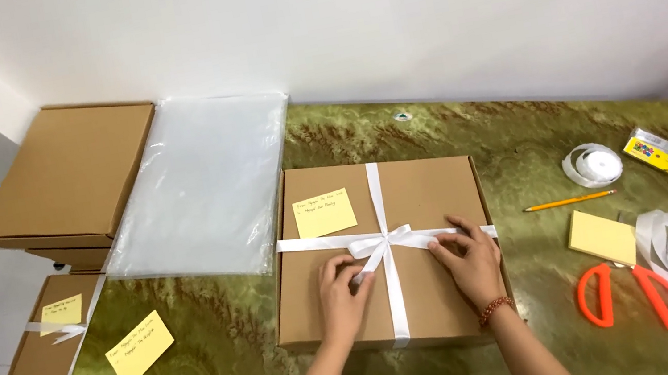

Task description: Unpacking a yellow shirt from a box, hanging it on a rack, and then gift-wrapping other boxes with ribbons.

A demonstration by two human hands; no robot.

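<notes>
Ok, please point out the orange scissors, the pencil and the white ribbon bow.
orange scissors (pixel 641 290), head view, right blade.
pencil (pixel 569 201), head view, middle of shaft.
white ribbon bow (pixel 381 243), head view, knot.

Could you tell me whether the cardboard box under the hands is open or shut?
Shut: the box has its lid lying flat, with white ribbon crossed over it and tied in a bow.

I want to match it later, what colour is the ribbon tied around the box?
White, tied in a bow on the brown cardboard box; the ribbon shows best in the head view.
</notes>
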